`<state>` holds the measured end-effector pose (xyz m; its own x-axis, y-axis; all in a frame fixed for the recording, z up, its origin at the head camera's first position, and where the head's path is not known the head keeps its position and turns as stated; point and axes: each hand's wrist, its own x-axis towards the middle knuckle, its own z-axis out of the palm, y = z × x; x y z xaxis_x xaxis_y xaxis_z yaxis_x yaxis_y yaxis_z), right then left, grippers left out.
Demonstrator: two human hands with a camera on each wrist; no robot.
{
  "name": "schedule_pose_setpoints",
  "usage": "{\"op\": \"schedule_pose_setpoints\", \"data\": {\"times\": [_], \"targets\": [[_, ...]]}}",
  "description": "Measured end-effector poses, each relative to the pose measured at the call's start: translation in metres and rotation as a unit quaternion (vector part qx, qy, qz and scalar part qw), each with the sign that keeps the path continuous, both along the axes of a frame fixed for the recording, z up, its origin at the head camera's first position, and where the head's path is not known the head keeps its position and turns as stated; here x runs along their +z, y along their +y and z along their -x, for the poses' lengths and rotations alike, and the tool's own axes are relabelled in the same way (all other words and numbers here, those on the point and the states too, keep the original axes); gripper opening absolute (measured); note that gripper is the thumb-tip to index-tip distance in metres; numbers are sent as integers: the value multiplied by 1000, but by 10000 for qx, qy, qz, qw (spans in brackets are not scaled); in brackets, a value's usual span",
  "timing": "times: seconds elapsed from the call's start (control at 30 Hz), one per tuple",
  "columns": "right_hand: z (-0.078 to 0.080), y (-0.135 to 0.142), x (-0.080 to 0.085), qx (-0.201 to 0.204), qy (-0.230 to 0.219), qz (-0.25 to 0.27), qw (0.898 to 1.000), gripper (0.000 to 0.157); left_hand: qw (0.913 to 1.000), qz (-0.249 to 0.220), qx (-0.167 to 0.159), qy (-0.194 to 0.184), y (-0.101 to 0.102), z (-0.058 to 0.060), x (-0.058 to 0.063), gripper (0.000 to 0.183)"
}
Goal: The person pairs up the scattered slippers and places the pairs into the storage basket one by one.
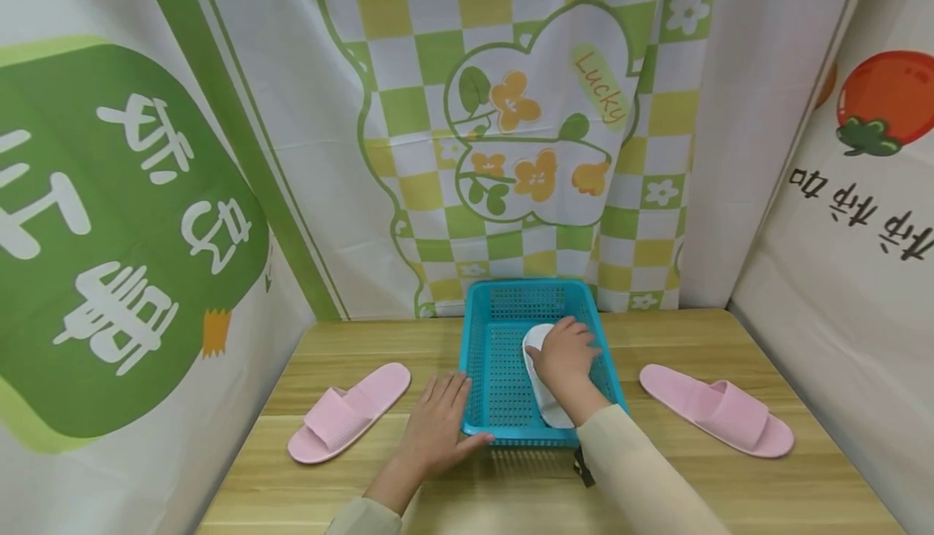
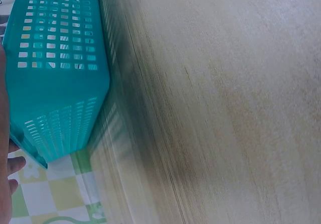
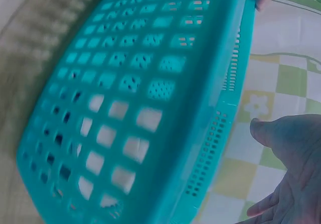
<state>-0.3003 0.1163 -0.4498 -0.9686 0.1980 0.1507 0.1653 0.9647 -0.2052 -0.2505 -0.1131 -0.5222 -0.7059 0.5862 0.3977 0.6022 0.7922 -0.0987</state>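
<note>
A blue-green plastic basket [image 1: 499, 373] stands on the table, with a white slipper [image 1: 543, 393] lying lengthwise along its right side. My right hand [image 1: 565, 357] is over the slipper, fingers spread, and covers part of it. The right wrist view shows this hand [image 3: 296, 163] above the basket's rim, thumb apart from the fingers, gripping nothing. White patches of the slipper [image 3: 123, 179] show through the basket's holes there. My left hand [image 1: 438, 425] lies at the basket's near left corner, fingers straight along the rim and thumb stretched along the front edge.
One pink slipper [image 1: 379, 393] lies left of the basket, another pink slipper [image 1: 747, 417] to its right. Below the basket's front edge, a small black item [image 1: 584, 468] is partly hidden by the right sleeve. Printed cloth [image 1: 409, 194] hangs behind the wooden table [image 1: 511, 494].
</note>
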Motion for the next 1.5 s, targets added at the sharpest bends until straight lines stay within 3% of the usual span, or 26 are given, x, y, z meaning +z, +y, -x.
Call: {"op": "schedule_pose_setpoints", "data": {"times": [0.47,0.67,0.83,1.07,1.5], "targets": [[-9,50,8,212,709,-214,9970,93,9999,28,46,-163,-1,0,-1,94],[-18,73,7,338,733,-486,9956,86,9999,1,36,-155,-1,0,-2,93],[-25,93,4,507,814,-185,9952,82,9999,-12,59,-131,-1,0,-3,93],[-34,122,-1,748,906,209,9929,61,9997,31,101,-200,-1,0,-2,94],[-44,169,-13,972,1224,236,9874,64,9999,-30,-24,-116,-1,-1,0,96]]}}
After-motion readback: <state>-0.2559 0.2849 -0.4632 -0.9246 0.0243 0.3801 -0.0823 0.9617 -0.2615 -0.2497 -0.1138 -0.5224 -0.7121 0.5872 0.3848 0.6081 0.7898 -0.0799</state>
